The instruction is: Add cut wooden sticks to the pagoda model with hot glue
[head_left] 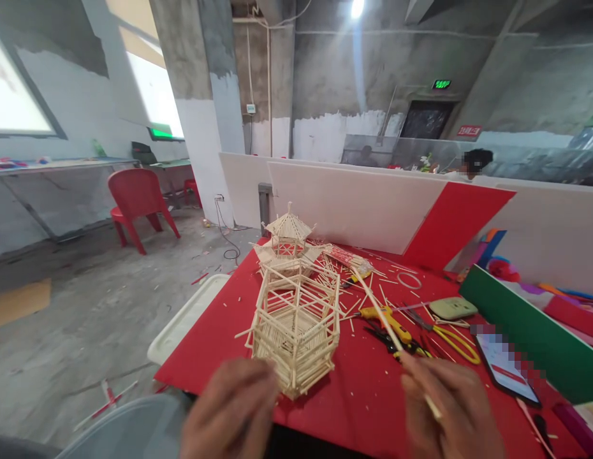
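A hexagonal frame of pale wooden sticks (296,325) stands near the front edge of the red table. Behind it rises a small stick pavilion (289,233) with a pointed roof. My left hand (232,408), blurred, is at the frame's front left corner with its fingers pressed together; what they hold, if anything, is hidden. To the right of the frame, my right hand (444,408) grips a long pale stick (377,309) between thumb and fingers. The stick points up and to the left, over the yellow glue gun.
Right of the frame lie a yellow glue gun (387,322), yellow-handled pliers (454,341), a phone (507,370) and a green case (453,308). Loose sticks are scattered behind. A green board (530,325) borders the right side. Beyond the white partition (349,204) is a person's head.
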A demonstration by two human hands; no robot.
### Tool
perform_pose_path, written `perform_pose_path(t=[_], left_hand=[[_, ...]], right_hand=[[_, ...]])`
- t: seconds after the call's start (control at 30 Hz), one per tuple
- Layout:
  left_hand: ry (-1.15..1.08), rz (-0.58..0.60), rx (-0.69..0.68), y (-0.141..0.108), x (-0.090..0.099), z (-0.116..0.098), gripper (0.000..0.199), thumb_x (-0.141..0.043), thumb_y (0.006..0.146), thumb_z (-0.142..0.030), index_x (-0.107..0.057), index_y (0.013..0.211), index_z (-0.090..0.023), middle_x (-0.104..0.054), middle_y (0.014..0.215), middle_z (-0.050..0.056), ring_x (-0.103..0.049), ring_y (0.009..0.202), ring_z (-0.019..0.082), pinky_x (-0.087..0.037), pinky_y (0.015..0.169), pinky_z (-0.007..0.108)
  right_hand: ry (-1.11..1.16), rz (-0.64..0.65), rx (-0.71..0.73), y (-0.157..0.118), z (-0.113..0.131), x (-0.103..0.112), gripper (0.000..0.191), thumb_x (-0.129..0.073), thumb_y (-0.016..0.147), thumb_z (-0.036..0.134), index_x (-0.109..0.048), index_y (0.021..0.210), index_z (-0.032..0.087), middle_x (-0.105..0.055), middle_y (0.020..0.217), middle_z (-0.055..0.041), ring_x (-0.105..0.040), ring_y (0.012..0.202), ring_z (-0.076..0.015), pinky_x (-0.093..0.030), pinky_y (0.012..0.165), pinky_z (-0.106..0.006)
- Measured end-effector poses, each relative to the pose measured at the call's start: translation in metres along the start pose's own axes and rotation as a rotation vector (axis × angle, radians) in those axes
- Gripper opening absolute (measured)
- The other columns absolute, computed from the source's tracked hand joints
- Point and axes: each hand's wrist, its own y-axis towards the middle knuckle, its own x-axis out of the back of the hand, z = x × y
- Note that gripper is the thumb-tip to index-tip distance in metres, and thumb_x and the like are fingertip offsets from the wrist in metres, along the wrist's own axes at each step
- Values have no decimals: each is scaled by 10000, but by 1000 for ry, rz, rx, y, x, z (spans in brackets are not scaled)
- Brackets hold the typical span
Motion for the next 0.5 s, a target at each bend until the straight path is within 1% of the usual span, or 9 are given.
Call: perform_pose_path(t=[0.07, 0.1, 0.17, 0.23, 0.3, 0.33, 0.4, 0.47, 0.5], left_hand=[[11, -74, 150, 38, 11, 7, 126, -654, 891, -254, -756, 964, -271, -740, 941, 24, -689, 777, 154, -560, 665, 244], [-22, -25, 203, 58, 13, 12, 132, -662, 885, -321, -762, 929, -247, -731, 872, 16, -660, 709, 140, -527, 618, 227], [-121, 214, 335, 99, 8, 23, 256, -645, 877, -430, -773, 866, -208, -662, 664, -11, -553, 560, 111, -446, 526, 216], [-169, 382, 395, 135, -4, 35, 324, -628, 865, -469, -788, 896, -189, -580, 546, -29, -468, 508, 103, -377, 497, 223], [-159, 363, 321, 163, -20, 45, 319, -635, 843, -445, -791, 902, -174, -623, 629, -8, -494, 591, 115, -378, 562, 236], [-160, 393, 289, 174, -28, 50, 325, -615, 853, -440, -791, 904, -172, -641, 675, 1, -505, 629, 122, -381, 594, 245], [-190, 515, 287, 189, -43, 56, 352, -601, 853, -459, -776, 792, -160, -584, 611, -12, -452, 583, 106, -349, 578, 252], [-263, 628, 362, 197, -56, 58, 335, -649, 817, -456, -753, 721, -152, -542, 564, -21, -417, 549, 93, -331, 556, 254], [-305, 654, 420, 200, -62, 59, 297, -681, 789, -436, -757, 752, -151, -541, 556, -24, -412, 533, 90, -330, 544, 255]], right_hand=[[44, 67, 216, 18, 22, -3, 264, -617, 922, 185, -699, 1155, 278, -692, 865, -37, -650, 806, -168, -523, 773, -312], [62, 82, 297, 25, 33, -8, 262, -607, 925, 173, -703, 1150, 267, -702, 851, -31, -647, 805, -162, -522, 786, -304], [100, 92, 379, 36, 52, -21, 246, -589, 929, 145, -711, 1133, 206, -715, 848, -39, -633, 817, -157, -514, 806, -291], [138, 77, 351, 41, 68, -35, 234, -581, 931, 128, -715, 1119, 162, -716, 852, -54, -609, 825, -167, -503, 797, -298], [157, 61, 290, 44, 76, -48, 231, -589, 931, 129, -715, 1122, 156, -708, 860, -62, -589, 835, -180, -494, 785, -308], [158, 59, 269, 45, 79, -53, 231, -597, 929, 132, -714, 1127, 161, -704, 867, -64, -581, 841, -185, -491, 785, -312], [156, 56, 251, 47, 80, -60, 233, -615, 917, 121, -713, 1125, 165, -699, 881, -67, -569, 849, -190, -487, 788, -319], [157, 48, 252, 50, 79, -64, 237, -624, 904, 97, -713, 1116, 154, -696, 884, -70, -560, 850, -193, -483, 785, -326], [159, 46, 254, 51, 78, -65, 237, -627, 900, 93, -713, 1114, 149, -695, 885, -71, -558, 853, -195, -482, 782, -327]])
